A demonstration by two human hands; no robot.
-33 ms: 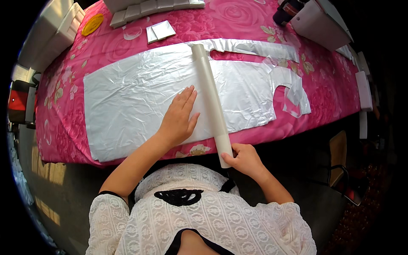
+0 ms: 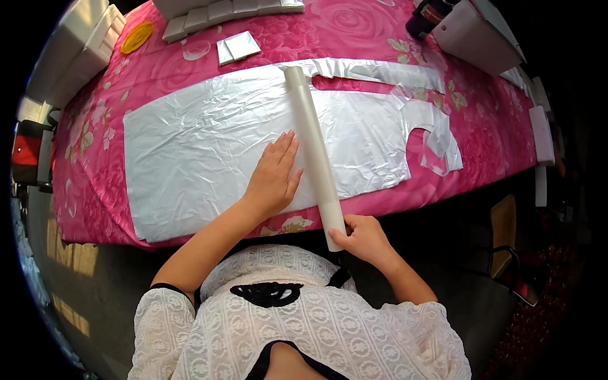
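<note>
Gripping the near end of a pale roll [image 2: 315,142], the right hand [image 2: 362,235] is closed round it, thumb laid along the top; the fingers underneath are hidden. Left hand [image 2: 277,170]: palm down, fingers extended flat and nearly together, grasping nothing, just left of the roll and over a silver sheet [image 2: 196,142]; cannot tell whether it presses. From the right hand the roll runs away across the sheet, its far end at the sheet's far edge, its near end overhanging the table [image 2: 88,171]. Judged handling: roll stiff, smooth, fairly light, perhaps slick, best taken near both ends; sheet thin, limp, slippery, easily creased or torn, best smoothed with a flat palm or lifted by two corners. Wrinkles show beyond the left hand. Right of the roll, the sheet narrows to strap-like strips, with a crumpled clear film piece [image 2: 437,142] on the nearer one. Surface: pink floral cloth, glossy, likely low friction. Beyond the left hand, two silver packets [image 2: 239,47] and a row of white boxes [image 2: 234,9]; farther left, a yellow oval item [image 2: 137,37]. Far beyond the right hand, a dark bottle [image 2: 425,22] beside a large white box [image 2: 478,38]. Room: sunlit floor [image 2: 76,266] lower left, chair [image 2: 504,235] well right of the right hand.
</note>
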